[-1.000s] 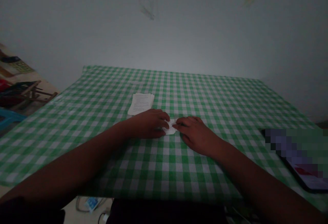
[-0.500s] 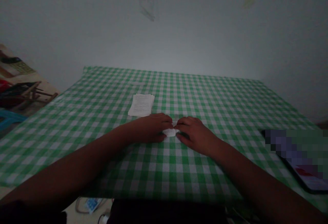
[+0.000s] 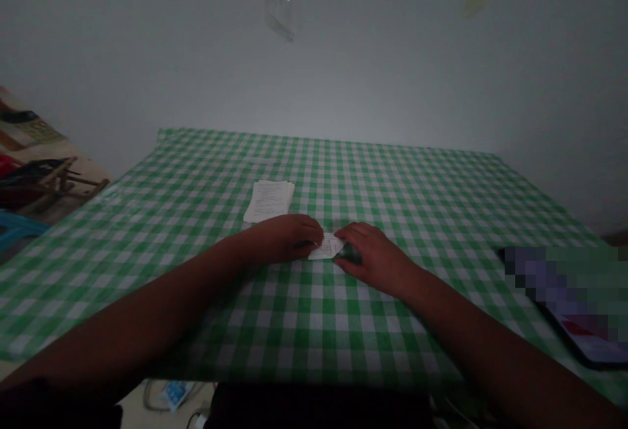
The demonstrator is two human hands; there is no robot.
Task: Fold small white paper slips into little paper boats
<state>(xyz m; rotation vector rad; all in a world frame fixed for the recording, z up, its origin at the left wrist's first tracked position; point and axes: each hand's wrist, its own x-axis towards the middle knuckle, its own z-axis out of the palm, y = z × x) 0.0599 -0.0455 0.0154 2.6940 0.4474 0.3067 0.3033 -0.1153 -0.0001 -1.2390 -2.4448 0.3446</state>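
Note:
A small folded piece of printed paper [image 3: 324, 248] lies on the checked cloth between my two hands. My left hand [image 3: 287, 238] has its fingers curled over the left side of the paper, partly covering it. On the other side, my right hand [image 3: 373, 256] holds the right edge with thumb and fingertips, with a dark gap under its curved palm. The paper's right corner is angled by a fold. Just beyond my left hand sits a stack of printed sheets [image 3: 269, 200], slightly fanned at its right edge.
A green and white checked tablecloth [image 3: 402, 187] covers the table, which meets the wall [image 3: 343, 76] at the back. A large phone or tablet [image 3: 579, 324], its screen partly pixelated, lies at the right edge. A blue stool [image 3: 19, 229] stands beyond the table's left side.
My left hand has drawn slightly left and up, uncovering more of the paper. The paper now shows an angled right corner. My right hand stays nearly in place.

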